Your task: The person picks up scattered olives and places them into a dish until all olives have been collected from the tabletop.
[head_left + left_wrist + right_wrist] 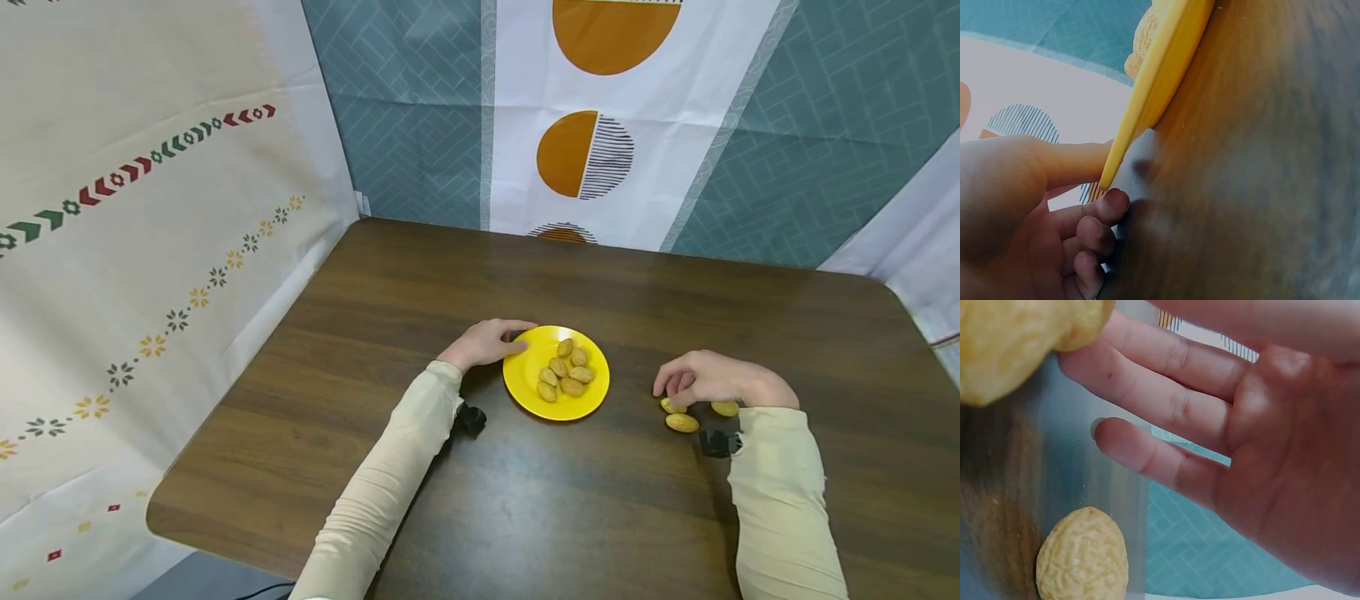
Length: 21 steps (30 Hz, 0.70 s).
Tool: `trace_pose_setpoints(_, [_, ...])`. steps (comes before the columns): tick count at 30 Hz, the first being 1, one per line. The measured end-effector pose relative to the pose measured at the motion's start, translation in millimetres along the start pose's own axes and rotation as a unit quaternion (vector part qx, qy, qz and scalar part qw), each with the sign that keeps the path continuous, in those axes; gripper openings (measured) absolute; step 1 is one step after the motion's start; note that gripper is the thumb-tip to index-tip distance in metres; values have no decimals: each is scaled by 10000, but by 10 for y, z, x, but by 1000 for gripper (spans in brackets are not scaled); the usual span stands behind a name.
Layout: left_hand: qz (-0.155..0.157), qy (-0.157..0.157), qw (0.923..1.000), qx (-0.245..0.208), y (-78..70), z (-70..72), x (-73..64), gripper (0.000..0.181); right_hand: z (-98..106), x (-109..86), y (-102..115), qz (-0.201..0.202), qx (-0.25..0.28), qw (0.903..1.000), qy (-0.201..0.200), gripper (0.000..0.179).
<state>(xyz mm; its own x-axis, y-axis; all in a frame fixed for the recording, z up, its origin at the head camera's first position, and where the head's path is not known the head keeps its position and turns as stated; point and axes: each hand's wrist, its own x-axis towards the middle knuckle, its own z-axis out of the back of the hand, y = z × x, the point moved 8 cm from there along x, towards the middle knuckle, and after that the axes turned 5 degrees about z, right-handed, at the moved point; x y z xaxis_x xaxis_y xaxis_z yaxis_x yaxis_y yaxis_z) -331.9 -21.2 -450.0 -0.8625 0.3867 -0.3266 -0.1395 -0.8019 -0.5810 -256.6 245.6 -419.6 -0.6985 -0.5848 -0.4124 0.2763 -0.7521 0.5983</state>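
My left hand holds the rim of a yellow plate, thumb over the edge and fingertips at its underside in the left wrist view. Several wrinkled, yellow-brown oval nuts lie on the plate. To the right of it, my right hand reaches down to the table, its thumb and fingertips at a yellow oval nut. Another nut lies just in front of that one, and a third nut sits under the wrist. The right wrist view cuts off the thumb tip.
A brown wooden table carries everything. Patterned cloths hang behind it and along its left side. Black wrist cameras sit at the left cuff and the right cuff, close above the tabletop.
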Motion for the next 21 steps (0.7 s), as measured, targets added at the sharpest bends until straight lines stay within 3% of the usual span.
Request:
trace_pose_setpoints(4, [5,13,10000,-10,4,-4,1,45,14,0,-4,92,-199,9997,-104,18])
trace_pose_setpoints(9, [-5,21,10000,-62,-8,6,-9,45,110,0,-7,133,-608,9958,-676,18])
trace_pose_setpoints(14, [12,29,10000,-18,-12,11,-12,46,244,-24,25,216,-953,9844,-1464,30])
trace_pose_setpoints(21, [68,31,9999,-83,-9,3,-19,46,371,-94,77,311,-1247,9654,-2268,25])
